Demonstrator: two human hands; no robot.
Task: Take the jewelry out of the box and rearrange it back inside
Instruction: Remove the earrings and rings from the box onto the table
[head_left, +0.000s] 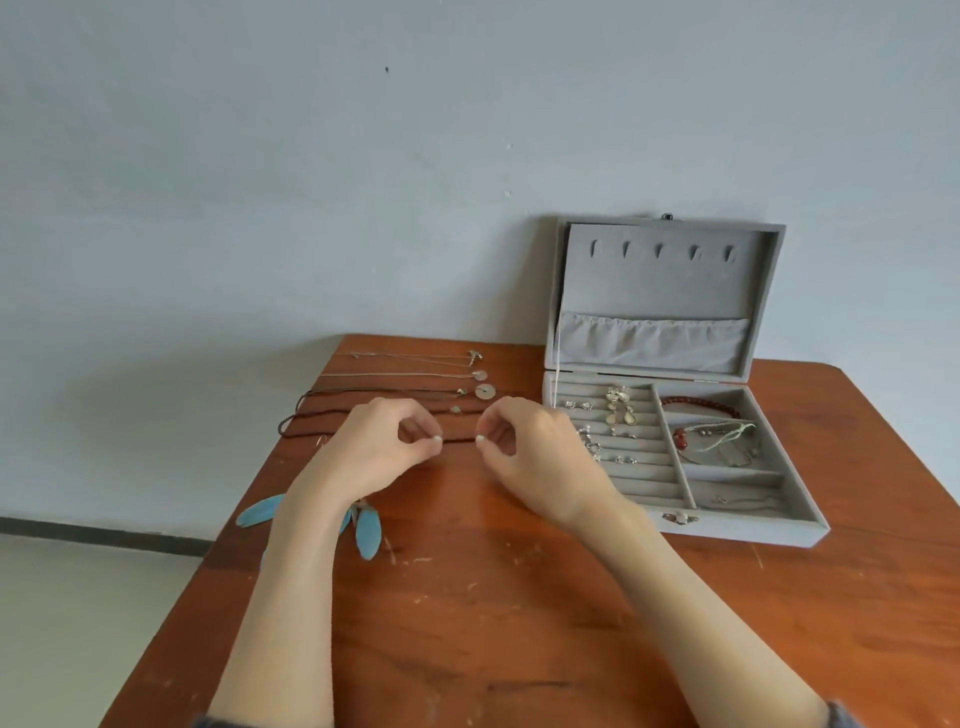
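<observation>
The left hand (371, 447) curls its thumb and forefinger into a pinch on one end of a thin dark brown cord (458, 440), and the right hand (524, 441) pinches the other end the same way, so the short stretch between the fingertips runs straight just above the scuffed reddish-brown wooden table (519, 623). The remaining fingers of both hands are loosely bent and hold nothing else. Beyond the knuckles, 4 necklaces lie in parallel rows: 2 silver chains (410, 365) at the back and 2 dark cord necklaces (332, 402) nearer, their small pale pendants (483, 391) towards the right. Under the left wrist, light blue feathers (368, 531) spread on the table. Just right of the right hand stands the grey velvet jewellery box (737, 525), its lid (660, 280) propped upright against the pale wall (311, 182). Inside, silver earrings (618, 408) sit in the ring rolls, and a dark red bead bracelet (698, 402) lies in the rear right compartment.
</observation>
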